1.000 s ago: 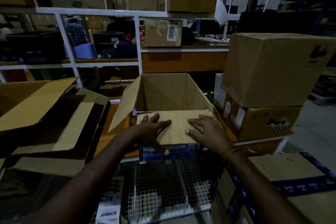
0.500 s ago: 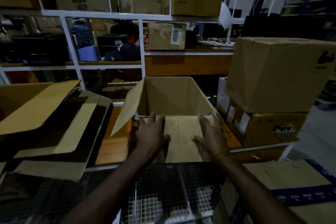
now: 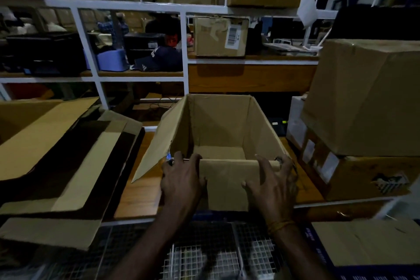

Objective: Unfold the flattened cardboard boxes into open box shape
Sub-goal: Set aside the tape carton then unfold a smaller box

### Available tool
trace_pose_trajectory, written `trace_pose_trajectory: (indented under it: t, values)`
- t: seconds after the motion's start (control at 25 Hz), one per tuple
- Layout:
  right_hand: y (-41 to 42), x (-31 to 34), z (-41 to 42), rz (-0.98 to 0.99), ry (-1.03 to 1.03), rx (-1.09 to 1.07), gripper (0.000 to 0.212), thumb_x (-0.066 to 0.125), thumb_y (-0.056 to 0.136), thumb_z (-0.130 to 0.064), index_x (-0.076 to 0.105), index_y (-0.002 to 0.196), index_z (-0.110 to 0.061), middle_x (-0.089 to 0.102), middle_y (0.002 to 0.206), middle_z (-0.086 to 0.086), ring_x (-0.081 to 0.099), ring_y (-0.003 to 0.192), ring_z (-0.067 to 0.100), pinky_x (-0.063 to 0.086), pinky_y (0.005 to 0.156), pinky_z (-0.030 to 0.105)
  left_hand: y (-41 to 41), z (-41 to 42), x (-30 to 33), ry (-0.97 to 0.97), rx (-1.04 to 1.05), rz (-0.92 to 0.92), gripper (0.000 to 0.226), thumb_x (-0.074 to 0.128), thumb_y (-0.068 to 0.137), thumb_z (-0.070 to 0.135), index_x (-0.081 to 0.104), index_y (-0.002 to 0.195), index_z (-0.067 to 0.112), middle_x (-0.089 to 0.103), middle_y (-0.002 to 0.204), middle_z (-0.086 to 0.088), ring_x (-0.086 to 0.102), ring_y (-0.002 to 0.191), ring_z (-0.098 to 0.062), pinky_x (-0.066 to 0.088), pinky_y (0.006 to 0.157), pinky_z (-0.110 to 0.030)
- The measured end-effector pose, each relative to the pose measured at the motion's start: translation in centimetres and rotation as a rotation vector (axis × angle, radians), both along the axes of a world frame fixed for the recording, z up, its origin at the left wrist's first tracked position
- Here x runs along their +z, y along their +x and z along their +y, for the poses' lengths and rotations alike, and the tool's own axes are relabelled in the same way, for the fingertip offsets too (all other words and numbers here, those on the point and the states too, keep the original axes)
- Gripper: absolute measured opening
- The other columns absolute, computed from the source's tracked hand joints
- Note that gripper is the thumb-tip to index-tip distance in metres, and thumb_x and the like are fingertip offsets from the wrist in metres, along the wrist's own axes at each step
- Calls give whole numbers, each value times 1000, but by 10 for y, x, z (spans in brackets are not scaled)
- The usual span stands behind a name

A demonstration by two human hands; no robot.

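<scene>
Several flat cartons lie stacked at left, waiting their turn. On the bench, mid-frame, one box stands open; left hand and right hand, apart, grip its near flap, seemingly folding it outward.

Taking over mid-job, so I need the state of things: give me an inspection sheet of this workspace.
Surface: wooden shelf top, bare patch left of the box.
Job's things: open box upright, near flap folded down outside; flattened cardboard piled left.
Clutter: stacked closed boxes right; labelled carton behind.
Grippers: left hand and right hand both on the near flap, fingers curled over the box's near rim.
Cables: white cable far right.
Surroundings: white shelving frame, wire mesh below.
</scene>
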State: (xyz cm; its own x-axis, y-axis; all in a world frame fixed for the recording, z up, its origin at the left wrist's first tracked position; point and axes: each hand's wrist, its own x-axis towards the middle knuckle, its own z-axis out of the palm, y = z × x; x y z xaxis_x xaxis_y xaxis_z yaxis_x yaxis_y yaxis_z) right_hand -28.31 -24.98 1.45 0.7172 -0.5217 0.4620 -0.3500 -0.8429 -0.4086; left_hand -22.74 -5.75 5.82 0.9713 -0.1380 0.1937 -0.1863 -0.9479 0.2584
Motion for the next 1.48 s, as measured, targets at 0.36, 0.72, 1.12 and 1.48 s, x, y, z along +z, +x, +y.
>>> trace_pose_trajectory:
  t: [0.36, 0.72, 1.12, 1.48]
  values:
    - [19, -4, 6, 56, -21, 2, 69, 82, 64, -56, 52, 126, -47, 30, 139, 1, 41, 120, 34, 43, 93, 48, 28, 22, -17, -148, 4, -123, 55, 71, 81, 48, 46, 130, 40, 37, 144, 3, 47, 121, -28, 55, 77, -41]
    - [35, -8, 39, -120, 108, 31, 59, 90, 63, -26, 63, 115, -32, 36, 137, 10, 40, 117, 43, 45, 90, 50, 54, 40, -37, -303, -147, -271, 59, 85, 67, 33, 55, 118, 29, 51, 125, -1, 52, 107, -31, 52, 81, -46]
    - [23, -4, 137, -282, 126, -127, 49, 90, 61, -21, 69, 105, -27, 36, 132, 8, 41, 114, 37, 41, 90, 47, 65, 118, -40, -509, -344, -422, 50, 87, 68, 21, 59, 109, 27, 50, 119, 6, 47, 103, -26, 42, 65, -30]
    - [-15, 38, 217, -384, 37, -212, 49, 90, 64, -17, 68, 107, -25, 36, 136, 10, 36, 123, 32, 31, 94, 35, 42, 182, -14, -669, -389, -423, 39, 83, 74, 24, 64, 107, 24, 57, 119, 3, 45, 102, -21, 36, 68, -28]
